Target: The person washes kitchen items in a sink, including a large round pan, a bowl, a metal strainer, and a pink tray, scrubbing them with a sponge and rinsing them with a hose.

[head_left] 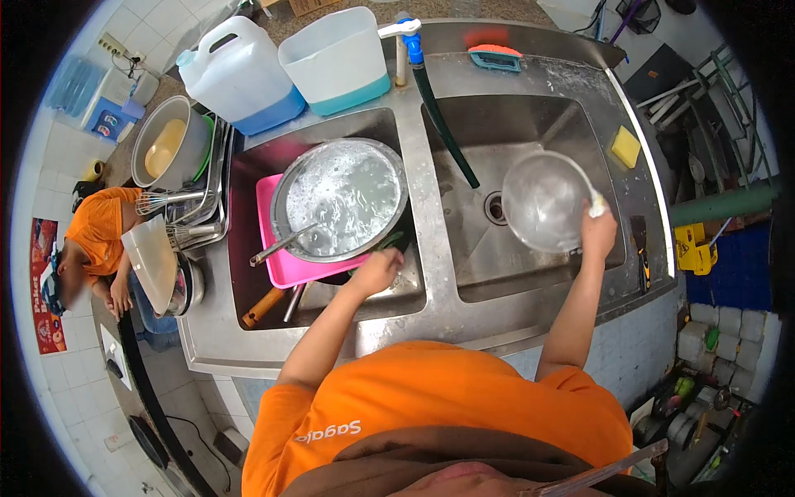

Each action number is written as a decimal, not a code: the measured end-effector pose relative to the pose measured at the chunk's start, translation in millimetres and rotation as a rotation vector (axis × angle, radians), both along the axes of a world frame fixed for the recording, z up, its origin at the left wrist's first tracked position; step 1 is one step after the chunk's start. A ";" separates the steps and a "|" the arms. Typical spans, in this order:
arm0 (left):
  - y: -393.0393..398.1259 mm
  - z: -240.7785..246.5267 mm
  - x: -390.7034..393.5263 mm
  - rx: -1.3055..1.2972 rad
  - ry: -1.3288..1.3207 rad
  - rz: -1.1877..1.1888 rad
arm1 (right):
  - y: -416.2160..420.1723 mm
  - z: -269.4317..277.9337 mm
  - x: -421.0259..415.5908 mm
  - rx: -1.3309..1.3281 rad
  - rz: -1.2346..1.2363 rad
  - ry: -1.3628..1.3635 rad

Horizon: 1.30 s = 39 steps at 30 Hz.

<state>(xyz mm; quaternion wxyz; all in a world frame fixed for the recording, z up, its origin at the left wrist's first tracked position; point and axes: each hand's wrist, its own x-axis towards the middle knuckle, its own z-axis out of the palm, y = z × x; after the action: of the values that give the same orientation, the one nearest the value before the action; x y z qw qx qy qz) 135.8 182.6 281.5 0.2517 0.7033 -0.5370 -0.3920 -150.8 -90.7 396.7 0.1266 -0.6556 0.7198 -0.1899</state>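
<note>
Over the right basin of a steel double sink (412, 248), my right hand (599, 231) grips a round translucent bowl (543, 202) by its rim, with something white at the fingers. My left hand (377, 272) is at the lower edge of a big metal basin (348, 192) of sudsy water in the left sink; whether its fingers hold anything cannot be told. A metal handle (279, 246) leans out of the suds. Beneath the basin lies a pink plastic tray (292, 269), with a wooden handle (264, 307) beside it. A dark green hose (442, 127) hangs from the blue-fitted tap (411, 43).
A jug of blue liquid (242, 81) and a cut container (335, 62) stand behind the left sink. A yellow sponge (625, 147), a scrub brush (497, 58) and a scraper (641, 255) lie around the right sink. Whisks (180, 202) and bowls crowd the left, near another person (102, 236).
</note>
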 end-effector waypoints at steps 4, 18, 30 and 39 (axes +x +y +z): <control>-1.5 -72.4 -2.8 0.329 -0.358 -0.187 | -29.6 -81.8 2.0 0.461 0.128 0.325; 12.4 -129.9 5.2 0.639 -0.577 -0.251 | -10.1 -251.3 34.2 0.934 0.453 0.173; 5.3 -112.6 15.6 0.733 -0.282 -0.097 | 18.5 -102.5 33.9 0.677 0.410 0.121; 7.7 -141.7 8.3 0.631 -0.593 -0.183 | 54.0 -34.7 -10.1 0.359 0.477 -0.014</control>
<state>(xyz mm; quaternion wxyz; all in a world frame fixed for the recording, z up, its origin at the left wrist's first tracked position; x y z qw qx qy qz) 144.0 190.3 139.8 -0.1762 0.7773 -0.5002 -0.3385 -160.9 -36.7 362.0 0.2865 -0.7721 0.5666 -0.0289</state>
